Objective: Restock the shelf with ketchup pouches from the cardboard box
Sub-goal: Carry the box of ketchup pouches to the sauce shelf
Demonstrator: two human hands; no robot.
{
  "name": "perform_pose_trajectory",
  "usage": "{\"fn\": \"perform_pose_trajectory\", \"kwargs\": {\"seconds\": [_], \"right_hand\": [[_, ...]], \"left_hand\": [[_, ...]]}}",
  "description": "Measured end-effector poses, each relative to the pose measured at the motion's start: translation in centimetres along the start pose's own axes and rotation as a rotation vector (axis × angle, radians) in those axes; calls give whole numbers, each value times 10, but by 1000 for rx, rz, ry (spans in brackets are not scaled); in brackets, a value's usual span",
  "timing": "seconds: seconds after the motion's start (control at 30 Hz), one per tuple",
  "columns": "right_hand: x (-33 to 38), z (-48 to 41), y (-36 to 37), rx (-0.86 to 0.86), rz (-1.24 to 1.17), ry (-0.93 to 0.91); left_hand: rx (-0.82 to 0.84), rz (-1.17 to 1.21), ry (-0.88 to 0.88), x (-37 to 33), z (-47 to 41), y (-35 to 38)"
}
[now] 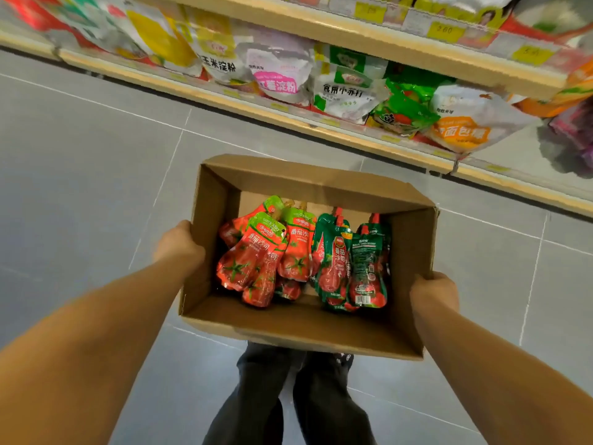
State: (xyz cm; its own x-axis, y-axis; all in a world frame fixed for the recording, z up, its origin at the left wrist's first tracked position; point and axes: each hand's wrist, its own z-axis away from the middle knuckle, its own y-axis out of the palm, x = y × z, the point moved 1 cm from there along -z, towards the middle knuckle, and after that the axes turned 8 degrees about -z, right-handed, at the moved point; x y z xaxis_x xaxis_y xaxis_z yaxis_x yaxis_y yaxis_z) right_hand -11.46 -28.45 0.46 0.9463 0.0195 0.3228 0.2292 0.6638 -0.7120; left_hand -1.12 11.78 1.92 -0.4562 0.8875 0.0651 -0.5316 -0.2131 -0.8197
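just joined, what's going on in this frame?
A person holds an open cardboard box in front of a store shelf, left hand gripping its left wall and right hand its right wall. Inside lie red ketchup pouches on the left and dark green ketchup pouches on the right. The shelf ahead holds bagged dry goods. No pouch is in hand yet.

Open-topped cardboard box; packets crowd the shelf.

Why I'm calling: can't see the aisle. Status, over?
Left hand, right hand grip cardboard box walls. Ketchup pouches lie inside box. Shelf ahead, nothing between.
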Motion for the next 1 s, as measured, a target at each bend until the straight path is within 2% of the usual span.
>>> {"fn": "perform_pose_trajectory", "kwargs": {"seconds": [0.37,0.7,1.0], "right_hand": [[96,144,60,49,194,-322],[160,272,159,118,230,-359],[259,342,268,182,222,-314]], "left_hand": [[9,134,-176,174,5,-74],[-10,180,-197,308,-59,-171],[-23,228,-265,381,-152,-231]]}}
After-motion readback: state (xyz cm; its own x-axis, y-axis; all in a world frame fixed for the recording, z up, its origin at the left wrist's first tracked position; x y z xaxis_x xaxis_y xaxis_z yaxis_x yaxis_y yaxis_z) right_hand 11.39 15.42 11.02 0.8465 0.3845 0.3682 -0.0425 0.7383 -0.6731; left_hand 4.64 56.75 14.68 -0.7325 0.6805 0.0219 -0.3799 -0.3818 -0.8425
